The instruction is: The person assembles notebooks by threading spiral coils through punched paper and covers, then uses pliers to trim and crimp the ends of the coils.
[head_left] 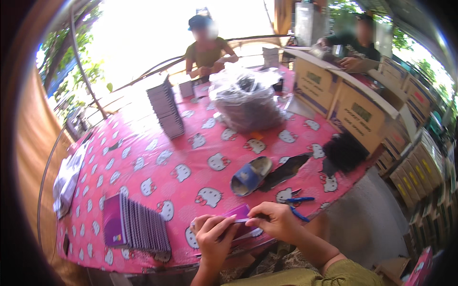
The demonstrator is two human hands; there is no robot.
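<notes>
We're gripping purple ntbk point(240, 211) w/ L hand point(213, 234); R hand point(275, 221) is pinching its edge. Pliers point(301, 199) are lying R of ntbk.

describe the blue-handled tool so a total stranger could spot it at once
On the pink patterned table, look to the near edge, where the wearer's right hand is. The plier-like tool lies just beyond that hand, to its right. Its two slim blue handles, spread apart, distinguish it from the broad blue slipper farther up and left.
</notes>
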